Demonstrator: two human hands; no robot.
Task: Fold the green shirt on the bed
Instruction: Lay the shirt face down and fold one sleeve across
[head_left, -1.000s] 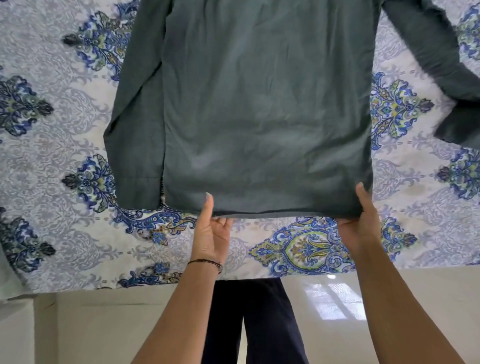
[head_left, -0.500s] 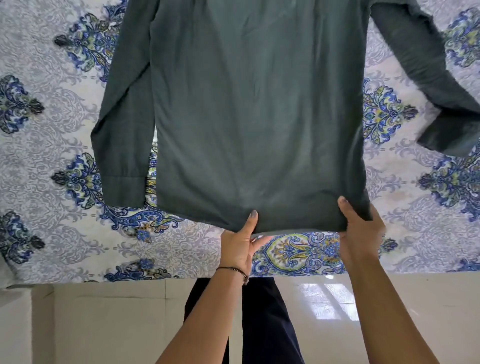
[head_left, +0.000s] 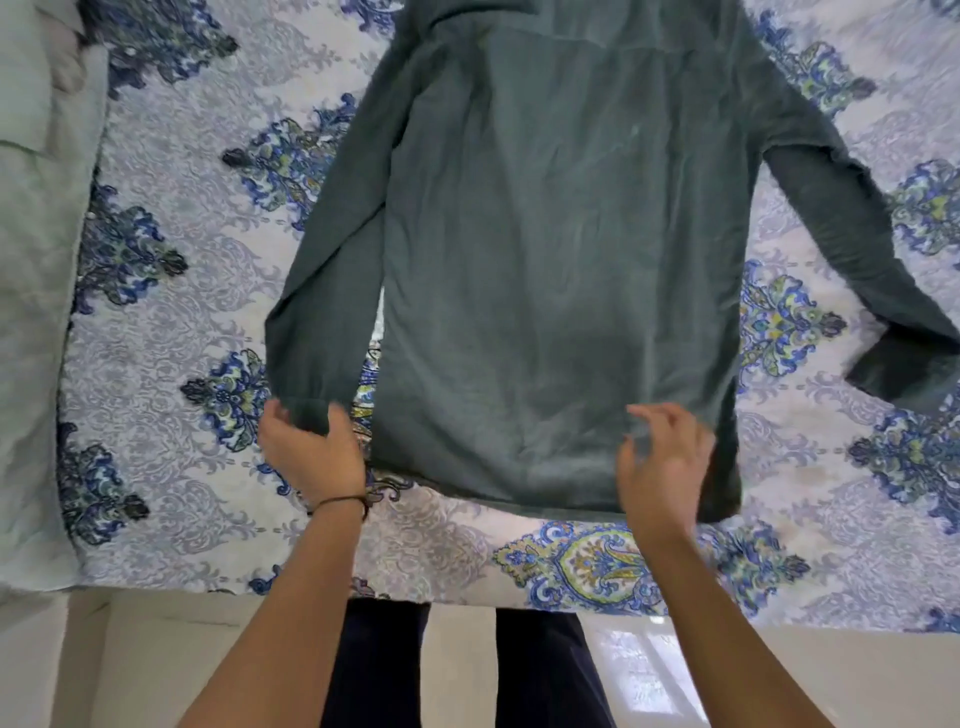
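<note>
The green shirt (head_left: 561, 270) lies flat on the bed (head_left: 187, 291), hem toward me, collar out of view at the top. Its left sleeve (head_left: 332, 270) runs down beside the body; its right sleeve (head_left: 852, 249) angles out to the right with the cuff folded. My left hand (head_left: 311, 447) is curled around the left sleeve's cuff, thumb and fingers on the cloth. My right hand (head_left: 660, 462) hovers over the hem's right part, fingers spread and blurred, holding nothing.
The bedsheet is white with blue, green and yellow floral medallions. A pale green blanket (head_left: 31, 270) lies along the left edge. The bed's near edge meets a beige tiled floor (head_left: 779, 675), where my dark trousers (head_left: 467, 670) show.
Both hands let go of the hem. My left hand moved left onto the left sleeve's cuff. My right hand lifted and opened above the hem. The camera shifted, showing more of the bed.
</note>
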